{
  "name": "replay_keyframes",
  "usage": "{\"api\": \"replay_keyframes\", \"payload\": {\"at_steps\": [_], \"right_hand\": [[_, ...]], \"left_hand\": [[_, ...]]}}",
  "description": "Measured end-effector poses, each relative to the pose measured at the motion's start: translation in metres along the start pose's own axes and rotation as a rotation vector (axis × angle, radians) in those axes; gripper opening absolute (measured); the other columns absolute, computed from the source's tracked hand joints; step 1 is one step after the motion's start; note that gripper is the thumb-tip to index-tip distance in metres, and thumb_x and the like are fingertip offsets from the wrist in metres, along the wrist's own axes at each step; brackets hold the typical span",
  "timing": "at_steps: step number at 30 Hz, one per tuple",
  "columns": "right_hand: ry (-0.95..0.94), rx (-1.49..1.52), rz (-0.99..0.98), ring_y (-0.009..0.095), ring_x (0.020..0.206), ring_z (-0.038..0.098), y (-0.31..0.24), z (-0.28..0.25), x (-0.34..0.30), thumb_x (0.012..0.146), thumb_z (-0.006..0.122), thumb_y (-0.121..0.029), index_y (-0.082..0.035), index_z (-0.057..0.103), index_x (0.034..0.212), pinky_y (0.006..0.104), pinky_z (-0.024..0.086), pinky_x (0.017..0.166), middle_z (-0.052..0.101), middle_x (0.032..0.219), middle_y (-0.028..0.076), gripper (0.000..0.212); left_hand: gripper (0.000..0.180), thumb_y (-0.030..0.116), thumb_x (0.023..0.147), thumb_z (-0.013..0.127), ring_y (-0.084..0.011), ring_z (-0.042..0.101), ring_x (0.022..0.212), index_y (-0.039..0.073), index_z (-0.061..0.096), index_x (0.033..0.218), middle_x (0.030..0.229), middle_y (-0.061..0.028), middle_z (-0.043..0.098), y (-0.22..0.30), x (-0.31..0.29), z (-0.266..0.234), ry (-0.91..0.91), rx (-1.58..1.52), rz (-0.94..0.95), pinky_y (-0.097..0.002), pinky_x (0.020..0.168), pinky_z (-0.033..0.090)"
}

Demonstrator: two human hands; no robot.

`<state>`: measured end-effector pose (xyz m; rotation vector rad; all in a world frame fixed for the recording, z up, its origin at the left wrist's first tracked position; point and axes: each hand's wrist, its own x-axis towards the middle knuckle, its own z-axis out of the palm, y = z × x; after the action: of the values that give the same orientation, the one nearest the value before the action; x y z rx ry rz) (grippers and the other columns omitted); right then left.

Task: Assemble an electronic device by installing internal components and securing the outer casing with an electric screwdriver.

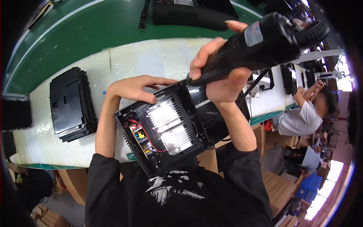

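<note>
Closest to us, our right hand (223, 81) wraps its fingers tight around a black power screwdriver (261, 41) above an open black casing (166, 132) at the desk (151, 56) edge; our left hand (134, 89) rests with fingers spread flat on its top corner.

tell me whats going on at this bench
A person is working on an open black housing at the near edge of a white bench. The left hand rests flat on its top corner; the right hand holds a black power driver over it. A stack of black covers lies to the left.
</note>
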<state>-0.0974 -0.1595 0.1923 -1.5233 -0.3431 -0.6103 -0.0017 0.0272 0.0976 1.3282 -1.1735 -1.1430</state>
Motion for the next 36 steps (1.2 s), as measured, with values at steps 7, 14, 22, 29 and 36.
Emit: {"api": "replay_keyframes", "payload": {"at_steps": [7,14,22,29,36], "right_hand": [[-0.066,0.35,-0.381,0.022,0.055,0.057,-0.055,-0.049,0.008,0.086,0.037,-0.07,-0.011,0.02,0.138,0.0347,0.05,0.05,0.056,0.075,0.012,0.081],[0.305,-0.088,-0.494,0.02,0.053,0.052,-0.125,-0.18,-0.041,0.075,0.028,-0.085,-0.001,0.054,0.077,0.0308,0.045,0.051,0.051,0.063,0.009,0.088],[0.881,-0.461,-0.422,0.024,0.054,0.051,-0.108,-0.252,-0.101,0.075,0.029,-0.084,-0.001,0.054,0.075,0.0338,0.045,0.057,0.051,0.063,0.012,0.087],[0.876,-0.425,-0.477,0.024,0.048,0.051,-0.081,-0.244,-0.097,0.081,0.027,-0.079,-0.002,0.047,0.102,0.0365,0.046,0.048,0.054,0.066,0.014,0.082],[0.509,-0.245,-0.323,0.02,0.05,0.05,-0.074,-0.257,-0.093,0.076,0.034,-0.082,-0.001,0.051,0.082,0.0324,0.044,0.052,0.05,0.065,0.009,0.084]], "left_hand": [[0.074,0.014,0.068,0.056,-0.0299,0.054,0.115,0.005,0.039,0.139,0.131,-0.0189,0.052,0.028,-0.023,0.016,0.06,0.245,-0.212,-0.0347,0.1,0.039],[0.075,-0.008,0.062,0.046,-0.0368,0.054,0.113,0.005,0.042,0.135,0.124,-0.0205,0.055,0.047,-0.005,0.012,0.08,0.55,-0.267,-0.0347,0.098,0.04],[0.074,-0.015,0.053,0.037,-0.0204,0.062,0.094,0.005,0.059,0.12,0.102,-0.0156,0.068,0.042,0.086,-0.055,-0.006,0.65,-0.122,-0.0279,0.088,0.045],[0.05,-0.015,0.058,0.038,-0.0119,0.059,0.072,-0.002,0.068,0.097,0.082,-0.0079,0.069,0.032,0.176,-0.092,0.04,0.681,-0.198,-0.0263,0.071,0.048],[0.039,-0.014,0.06,0.042,-0.0164,0.063,0.068,0.0,0.07,0.084,0.072,-0.0087,0.068,0.038,0.22,-0.066,-0.141,0.669,-0.121,-0.0282,0.068,0.049]]}}
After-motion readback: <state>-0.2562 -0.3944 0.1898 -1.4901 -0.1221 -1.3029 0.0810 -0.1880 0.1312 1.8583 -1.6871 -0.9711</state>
